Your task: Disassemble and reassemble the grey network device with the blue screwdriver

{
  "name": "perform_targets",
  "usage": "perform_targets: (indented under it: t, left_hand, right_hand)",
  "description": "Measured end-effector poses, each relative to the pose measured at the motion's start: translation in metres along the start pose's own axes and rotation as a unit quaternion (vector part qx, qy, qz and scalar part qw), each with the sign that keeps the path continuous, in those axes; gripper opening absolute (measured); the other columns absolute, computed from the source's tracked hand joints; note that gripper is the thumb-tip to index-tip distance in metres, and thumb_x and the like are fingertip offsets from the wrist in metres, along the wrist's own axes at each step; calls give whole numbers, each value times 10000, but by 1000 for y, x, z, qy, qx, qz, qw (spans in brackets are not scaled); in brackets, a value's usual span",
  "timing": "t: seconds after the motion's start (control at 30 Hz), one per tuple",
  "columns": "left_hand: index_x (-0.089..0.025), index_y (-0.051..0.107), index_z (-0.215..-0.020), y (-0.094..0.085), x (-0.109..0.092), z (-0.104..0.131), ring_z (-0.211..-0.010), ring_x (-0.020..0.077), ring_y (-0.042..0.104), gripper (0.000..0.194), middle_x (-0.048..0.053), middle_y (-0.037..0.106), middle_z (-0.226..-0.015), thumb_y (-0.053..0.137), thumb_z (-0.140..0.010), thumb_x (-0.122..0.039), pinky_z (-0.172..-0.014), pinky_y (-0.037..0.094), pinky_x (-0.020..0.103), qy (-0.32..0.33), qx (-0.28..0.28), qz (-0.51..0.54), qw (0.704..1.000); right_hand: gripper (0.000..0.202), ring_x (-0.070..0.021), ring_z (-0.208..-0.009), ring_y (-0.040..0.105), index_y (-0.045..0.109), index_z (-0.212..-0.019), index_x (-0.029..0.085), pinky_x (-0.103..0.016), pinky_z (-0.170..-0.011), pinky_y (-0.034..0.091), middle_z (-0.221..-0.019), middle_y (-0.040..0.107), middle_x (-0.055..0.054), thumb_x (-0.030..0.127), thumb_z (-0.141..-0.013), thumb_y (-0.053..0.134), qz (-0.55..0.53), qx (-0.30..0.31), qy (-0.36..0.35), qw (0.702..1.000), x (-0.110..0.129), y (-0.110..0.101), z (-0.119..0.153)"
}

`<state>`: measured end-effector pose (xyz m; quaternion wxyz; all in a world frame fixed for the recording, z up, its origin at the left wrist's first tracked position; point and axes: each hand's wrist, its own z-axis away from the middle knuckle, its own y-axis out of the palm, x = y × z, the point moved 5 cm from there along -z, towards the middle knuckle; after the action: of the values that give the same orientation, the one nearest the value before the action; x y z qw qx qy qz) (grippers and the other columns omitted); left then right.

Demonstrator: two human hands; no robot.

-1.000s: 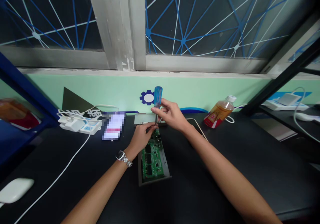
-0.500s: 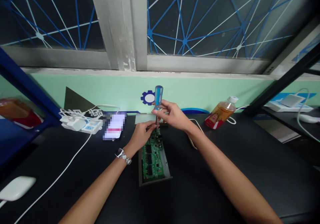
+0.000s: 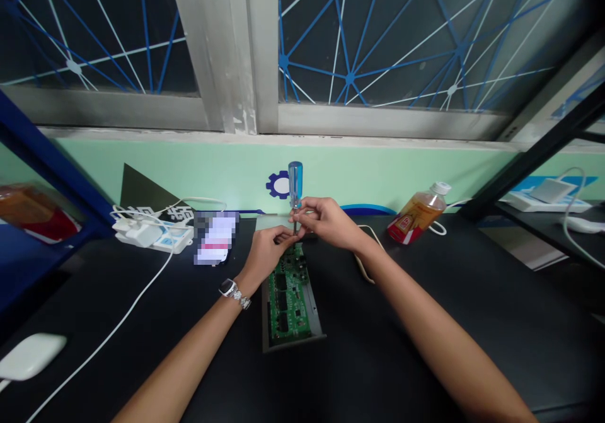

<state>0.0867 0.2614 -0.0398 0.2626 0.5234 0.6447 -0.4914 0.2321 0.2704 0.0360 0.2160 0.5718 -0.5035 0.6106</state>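
1. Worktop [image 3: 472, 272] — black, beneath everything.
2. Circuit board [image 3: 293, 303], in its open metal case [image 3: 312, 309] on the worktop; long axis running away from the person.
3. Left hand [image 3: 267, 253]: grip pressed together at the shaft's lower end, over the board's far end; right hand [image 3: 326, 221]: grip pinching the shaft below the handle.
4. Screwdriver [image 3: 295, 183] — near upright, handle up, tip down.

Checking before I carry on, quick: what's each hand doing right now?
Left hand: fingers pinched near the screwdriver's tip; whether they grip anything can't be told.
Right hand: closed on the screwdriver, below its handle.
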Motion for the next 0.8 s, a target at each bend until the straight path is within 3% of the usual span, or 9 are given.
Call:
perform_targets:
  t: [0.1,0.37,0.6,0.8]
  left_hand:
    - [-159,729,-805,2,0,-3,-687,179,676,242,23,744,-747,710,-856,-395,-641,506,259,5,0,11,1000]
    - [-149,725,-962,9,0,-11,-738,185,684,244,24,745,-798,690,-872,-373,-684,520,264,24,31,39,998]
    - [-145,746,-865,12,4,-9,-779,213,718,220,59,771,-822,681,-887,-355,-717,551,292,14,64,53,996]
    - [-166,748,-1054,3,-3,-3,-940,208,728,213,82,776,-1024,609,-940,-280,-866,556,315,17,128,66,989]
  right_hand:
    - [157,-125,-646,677,623,-971,150,-258,-637,532,-970,715,-73,288,-897,609,-11,6,11,1000,2,3,1]
    - [208,-139,-626,665,605,-967,161,-261,-625,530,-746,651,3,308,-850,694,-53,5,29,998,0,4,2]
    - [165,-150,-560,664,635,-830,167,-263,-569,522,-613,670,0,315,-832,709,-16,-24,3,1000,-12,1,-2]
    - [163,-156,-554,672,631,-833,168,-268,-571,517,-594,678,-3,310,-829,711,-36,-11,16,999,-14,0,-1]
